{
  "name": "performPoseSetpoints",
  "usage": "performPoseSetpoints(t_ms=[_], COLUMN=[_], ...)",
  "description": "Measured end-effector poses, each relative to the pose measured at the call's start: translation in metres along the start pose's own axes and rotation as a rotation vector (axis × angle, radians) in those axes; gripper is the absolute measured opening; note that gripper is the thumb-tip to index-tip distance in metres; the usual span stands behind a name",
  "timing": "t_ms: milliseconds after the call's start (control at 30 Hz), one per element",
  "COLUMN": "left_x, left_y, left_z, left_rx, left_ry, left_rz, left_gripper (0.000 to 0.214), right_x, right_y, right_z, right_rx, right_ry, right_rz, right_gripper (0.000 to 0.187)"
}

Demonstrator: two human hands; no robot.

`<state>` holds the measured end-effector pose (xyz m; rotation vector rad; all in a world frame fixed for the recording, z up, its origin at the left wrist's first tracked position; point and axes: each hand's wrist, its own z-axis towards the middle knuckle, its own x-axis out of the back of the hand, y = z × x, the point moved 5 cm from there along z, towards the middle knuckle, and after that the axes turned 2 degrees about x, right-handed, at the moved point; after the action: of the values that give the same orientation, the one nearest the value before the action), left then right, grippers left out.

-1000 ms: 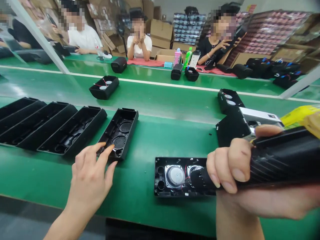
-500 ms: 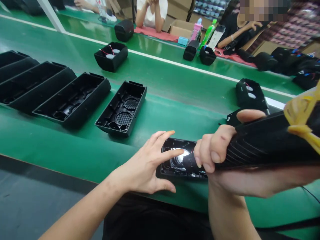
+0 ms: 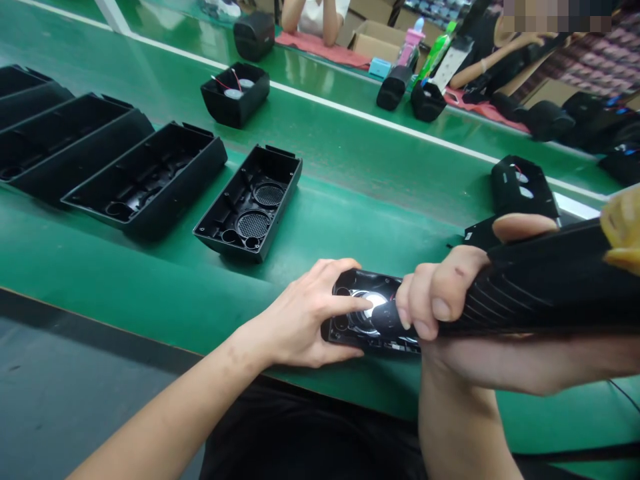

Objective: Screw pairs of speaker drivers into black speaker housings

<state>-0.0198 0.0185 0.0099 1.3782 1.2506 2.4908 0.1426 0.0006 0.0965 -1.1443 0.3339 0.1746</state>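
Observation:
My right hand (image 3: 450, 313) is wrapped round a black electric screwdriver (image 3: 540, 287) with a ribbed grip and a yellow wrapping at its rear. Its dark nose points left over an open black speaker housing (image 3: 345, 333) at the table's near edge; the bit's tip cannot be made out. Bright light falls on a round speaker driver (image 3: 371, 303) inside that housing. My left hand (image 3: 305, 317) clasps the housing's left end, thumb on the near side and fingers on the far side. Its index finger reaches in over the driver. The housing's right part is hidden behind my right hand.
Another open housing (image 3: 247, 203) with two round grilles lies beyond my left hand. Several more housings (image 3: 150, 177) stand at the left. Housings with wired drivers (image 3: 235, 97) sit farther back on the green table (image 3: 360, 220). Across it, people sit near bottles (image 3: 411, 43).
My left hand has moved slightly right and closed from a spread pose onto the housing's end. The screwdriver stays over the housing. The view has shifted a little.

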Motion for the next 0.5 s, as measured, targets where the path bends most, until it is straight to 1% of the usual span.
performPoseSetpoints(t_ms=[67,200,333,500], left_x=[0.0001,-0.0003,0.0000,0.0007], left_y=[0.0003,0.0006,0.0002,0.0001], left_z=[0.0002,-0.0008,-0.0017,0.0006], left_rx=[-0.002,-0.002,-0.008,-0.022], left_ry=[0.001,-0.001,0.015,0.003], left_rz=[-0.004,-0.008,-0.003,0.002], left_gripper=[0.058,0.059,0.059,0.060], right_x=[-0.0011,-0.0014,-0.0012,-0.0051], right_y=[-0.0007,0.0004,0.0028,0.0025], right_z=[0.0001,-0.0003,-0.0008,0.0036], right_rx=[0.008,0.006,0.018,0.003], right_ry=[-0.009,-0.011,-0.007,0.022], right_rz=[-0.007,0.017,0.016,0.012], right_gripper=[0.039,0.044,0.039,0.046])
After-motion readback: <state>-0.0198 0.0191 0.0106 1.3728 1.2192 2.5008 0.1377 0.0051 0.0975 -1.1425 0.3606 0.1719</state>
